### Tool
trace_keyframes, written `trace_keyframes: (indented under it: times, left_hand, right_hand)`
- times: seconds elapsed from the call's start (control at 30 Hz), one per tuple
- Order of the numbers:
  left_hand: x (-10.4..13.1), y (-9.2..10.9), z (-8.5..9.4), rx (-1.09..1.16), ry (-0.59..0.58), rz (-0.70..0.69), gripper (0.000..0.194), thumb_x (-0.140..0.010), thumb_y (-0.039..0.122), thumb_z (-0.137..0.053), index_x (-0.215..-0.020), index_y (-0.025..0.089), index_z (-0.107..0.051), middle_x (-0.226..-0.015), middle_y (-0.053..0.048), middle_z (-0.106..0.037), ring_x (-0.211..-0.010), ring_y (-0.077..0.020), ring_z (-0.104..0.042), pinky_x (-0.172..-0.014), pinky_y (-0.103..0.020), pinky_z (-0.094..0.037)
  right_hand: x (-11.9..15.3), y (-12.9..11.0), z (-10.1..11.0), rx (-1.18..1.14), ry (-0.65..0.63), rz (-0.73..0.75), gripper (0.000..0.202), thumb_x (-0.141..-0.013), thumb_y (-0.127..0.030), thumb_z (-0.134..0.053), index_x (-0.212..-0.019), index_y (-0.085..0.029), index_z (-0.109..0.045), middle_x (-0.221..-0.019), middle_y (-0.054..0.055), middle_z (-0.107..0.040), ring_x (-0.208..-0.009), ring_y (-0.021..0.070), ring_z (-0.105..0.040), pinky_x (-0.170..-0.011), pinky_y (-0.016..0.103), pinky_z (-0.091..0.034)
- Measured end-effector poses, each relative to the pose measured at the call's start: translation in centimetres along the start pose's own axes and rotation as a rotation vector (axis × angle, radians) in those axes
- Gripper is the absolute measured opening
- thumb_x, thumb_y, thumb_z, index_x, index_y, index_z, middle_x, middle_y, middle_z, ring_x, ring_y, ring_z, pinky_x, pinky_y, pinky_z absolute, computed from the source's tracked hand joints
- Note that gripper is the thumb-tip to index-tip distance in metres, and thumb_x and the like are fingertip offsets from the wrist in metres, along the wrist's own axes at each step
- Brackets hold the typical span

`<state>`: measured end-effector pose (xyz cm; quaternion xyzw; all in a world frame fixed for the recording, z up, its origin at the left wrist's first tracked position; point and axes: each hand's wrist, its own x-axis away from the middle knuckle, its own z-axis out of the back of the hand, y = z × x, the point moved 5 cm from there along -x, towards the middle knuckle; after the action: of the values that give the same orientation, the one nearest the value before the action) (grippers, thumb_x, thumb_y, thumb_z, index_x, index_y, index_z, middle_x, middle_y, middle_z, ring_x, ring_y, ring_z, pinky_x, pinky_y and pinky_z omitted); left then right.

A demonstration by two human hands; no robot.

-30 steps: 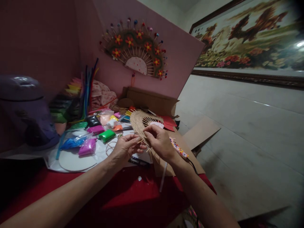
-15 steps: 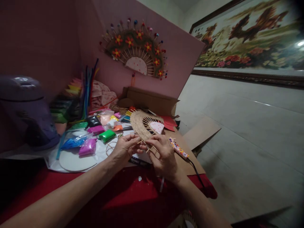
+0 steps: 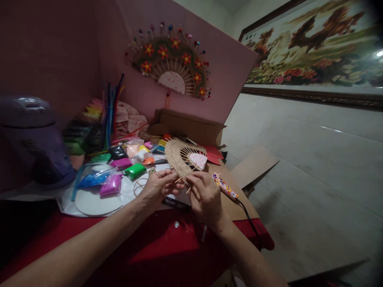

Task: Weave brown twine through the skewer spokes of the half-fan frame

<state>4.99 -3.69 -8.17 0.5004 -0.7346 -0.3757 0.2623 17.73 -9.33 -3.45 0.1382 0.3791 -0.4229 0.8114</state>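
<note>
A fan-shaped piece (image 3: 174,156) of thin sticks wound with tan twine is held up over the table, tilted, with a pink dotted half-round (image 3: 198,160) at its inner side. My left hand (image 3: 161,185) pinches its lower left edge between thumb and fingers. At the lower right edge my right hand (image 3: 205,195) has its fingers closed around the stick ends. Some fingertips are hidden behind the piece. A finished fan with red flowers and coloured beads (image 3: 173,59) hangs on the pink board behind.
Bagged coloured clay (image 3: 135,171) and a white disc (image 3: 98,202) lie on the left. A patterned glue gun (image 3: 225,186) with a black cord rests on cardboard at the right. A purple bin (image 3: 36,143) stands far left. A small clear piece (image 3: 176,225) lies on the red cloth (image 3: 155,247).
The fingers of my right hand have shifted slightly at the stick ends. The fan piece has moved very little, and my left hand keeps its grip.
</note>
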Motion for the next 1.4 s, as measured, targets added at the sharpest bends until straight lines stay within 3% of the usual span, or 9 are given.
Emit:
trace_keyframes:
  times: [0.3,0.57,0.83,0.93,1.07,1.13,1.2,1.3,1.4]
  left_hand:
    - [-0.3,0.0,0.2,-0.069,0.007,-0.071,0.022,-0.066,0.026,-0.074,-0.075,0.011,-0.061,-0.067,-0.001,-0.061,-0.051,-0.0084,-0.057,-0.043,-0.017,-0.045]
    - [-0.4,0.0,0.1,-0.091,0.022,-0.106,0.020,-0.064,0.027,-0.074,-0.071,0.012,-0.063,-0.063,0.001,-0.057,-0.050,-0.0066,-0.050,-0.043,-0.017,-0.040]
    - [-0.5,0.3,0.1,-0.150,0.032,-0.138,0.021,-0.065,0.031,-0.072,-0.069,0.013,-0.061,-0.061,0.001,-0.057,-0.047,-0.0068,-0.048,-0.041,-0.018,-0.039]
    - [-0.2,1.1,0.4,-0.241,0.110,-0.239,0.019,-0.066,0.029,-0.071,-0.067,0.014,-0.059,-0.057,0.001,-0.056,-0.044,-0.0072,-0.047,-0.039,-0.019,-0.039]
    - [0.8,3.4,0.3,-0.383,0.245,-0.552,0.019,-0.061,0.016,-0.072,-0.076,0.017,-0.061,-0.066,0.003,-0.058,-0.048,-0.0063,-0.049,-0.041,-0.016,-0.039]
    - [0.8,4.2,-0.3,-0.453,0.204,-0.636,0.030,-0.060,0.010,-0.071,-0.088,0.019,-0.064,-0.091,-0.001,-0.062,-0.056,-0.0057,-0.053,-0.044,-0.015,-0.041]
    - [0.3,4.5,-1.1,-0.478,0.101,-0.609,0.040,-0.060,0.007,-0.069,-0.098,0.021,-0.065,-0.112,-0.004,-0.059,-0.057,-0.0049,-0.055,-0.045,-0.015,-0.043]
    - [-0.9,4.3,-2.3,-0.432,-0.025,-0.480,0.038,-0.059,0.005,-0.069,-0.095,0.019,-0.069,-0.117,-0.008,-0.060,-0.053,-0.0057,-0.057,-0.045,-0.018,-0.044]
    - [-2.0,4.3,-3.6,-0.425,-0.117,-0.430,0.029,-0.057,0.007,-0.071,-0.084,0.017,-0.072,-0.110,-0.009,-0.064,-0.064,-0.0121,-0.062,-0.045,-0.019,-0.046]
  right_hand:
    - [0.2,-0.2,-0.7,0.203,0.016,0.108,0.036,-0.083,-0.014,-0.046,-0.119,-0.016,-0.053,-0.103,0.011,-0.060,-0.089,0.0201,-0.056,-0.072,0.032,-0.044]
    - [-0.3,-0.2,-0.9,0.259,0.070,0.081,0.026,-0.087,-0.026,-0.050,-0.111,-0.020,-0.059,-0.099,0.008,-0.063,-0.078,0.0149,-0.058,-0.064,0.027,-0.041]
    - [-0.2,0.0,-1.3,0.322,0.083,0.111,0.031,-0.087,-0.021,-0.048,-0.116,-0.022,-0.057,-0.096,0.007,-0.064,-0.080,0.0163,-0.058,-0.061,0.027,-0.039]
    - [-0.2,0.3,-1.0,0.317,0.108,0.101,0.030,-0.087,-0.020,-0.048,-0.115,-0.022,-0.058,-0.097,0.008,-0.065,-0.082,0.0161,-0.058,-0.063,0.027,-0.040]
    - [-0.1,0.8,-0.4,0.269,0.140,0.073,0.029,-0.085,-0.020,-0.051,-0.113,-0.022,-0.059,-0.098,0.008,-0.065,-0.082,0.0168,-0.059,-0.066,0.028,-0.042]
    - [-0.1,1.0,-0.1,0.251,0.163,0.062,0.029,-0.085,-0.020,-0.052,-0.112,-0.023,-0.060,-0.098,0.008,-0.064,-0.081,0.0172,-0.059,-0.066,0.029,-0.042]
    - [-0.1,1.3,0.3,0.252,0.182,0.059,0.028,-0.085,-0.021,-0.052,-0.111,-0.022,-0.061,-0.098,0.008,-0.064,-0.081,0.0173,-0.059,-0.066,0.029,-0.042]
    - [-0.3,1.7,1.0,0.224,0.190,0.037,0.027,-0.084,-0.022,-0.052,-0.110,-0.021,-0.062,-0.098,0.009,-0.064,-0.084,0.0183,-0.059,-0.069,0.030,-0.044]
    - [-0.5,2.5,1.9,0.193,0.223,-0.007,0.029,-0.085,-0.024,-0.052,-0.112,-0.023,-0.061,-0.099,0.008,-0.064,-0.087,0.0180,-0.059,-0.071,0.029,-0.045]
